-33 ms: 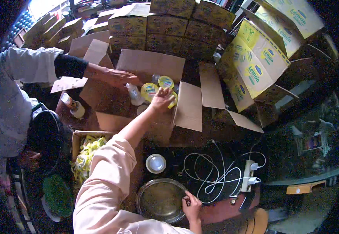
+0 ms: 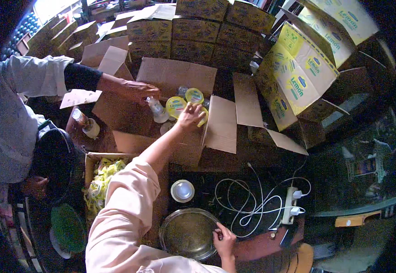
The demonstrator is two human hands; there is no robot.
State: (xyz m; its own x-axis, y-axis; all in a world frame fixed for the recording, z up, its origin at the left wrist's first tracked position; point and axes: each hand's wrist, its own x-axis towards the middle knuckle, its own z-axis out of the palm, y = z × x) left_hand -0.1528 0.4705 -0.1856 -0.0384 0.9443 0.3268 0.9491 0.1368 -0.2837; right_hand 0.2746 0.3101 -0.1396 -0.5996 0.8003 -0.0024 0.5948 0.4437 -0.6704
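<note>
My left hand (image 2: 191, 116) reaches into an open cardboard box (image 2: 175, 75), fingers curled over a cup with a yellow lid (image 2: 203, 119). Beside it stand two more yellow-lidded cups, a larger one (image 2: 176, 106) and a smaller one (image 2: 194, 95). A clear plastic bottle or cup (image 2: 157, 110) leans at their left, close to a co-worker's hand (image 2: 139, 90). Low in the view, my right hand (image 2: 225, 238) is closed at the rim of a round metal basin (image 2: 186, 234). A small white-rimmed round container (image 2: 182, 191) sits behind the basin.
A carton of crumpled yellow-green scraps (image 2: 102, 179) stands at left, below a bottle (image 2: 87, 123). White cables (image 2: 252, 204) run to a power strip (image 2: 290, 205). Stacked cartons (image 2: 193, 29) line the back; yellow-printed ones (image 2: 298, 75) rise at right. The co-worker stands at left.
</note>
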